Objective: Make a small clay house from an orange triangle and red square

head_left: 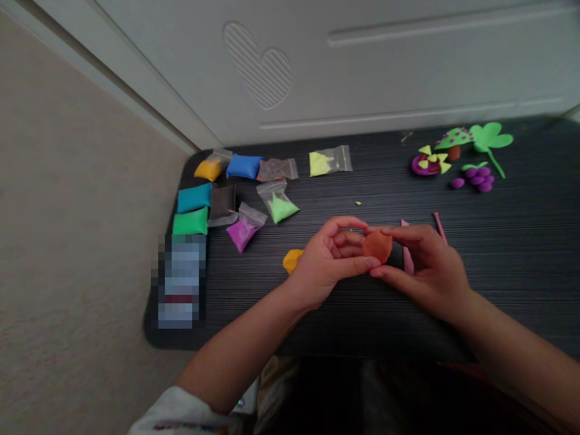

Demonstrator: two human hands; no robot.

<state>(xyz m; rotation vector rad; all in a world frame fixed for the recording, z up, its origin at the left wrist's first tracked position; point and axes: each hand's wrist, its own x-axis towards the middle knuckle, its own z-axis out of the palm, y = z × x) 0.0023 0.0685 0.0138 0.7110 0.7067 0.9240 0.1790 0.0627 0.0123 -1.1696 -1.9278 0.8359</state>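
Observation:
Between my two hands I hold a flattened round piece of orange modelling clay over the dark table. The thumb and fingers of my left hand pinch its left and lower edge. My right hand grips it from the right, thumb below and index finger on top. Partly behind my left wrist lies a yellow lump of clay. A pink flat tool shows behind my right hand, and a thin pink stick lies just beyond it.
Several clay bags, such as a blue one and a pale yellow one, lie back left. Purple clay grapes, a purple dish and a green clay flower stand back right. A pixelated patch covers something at the left edge.

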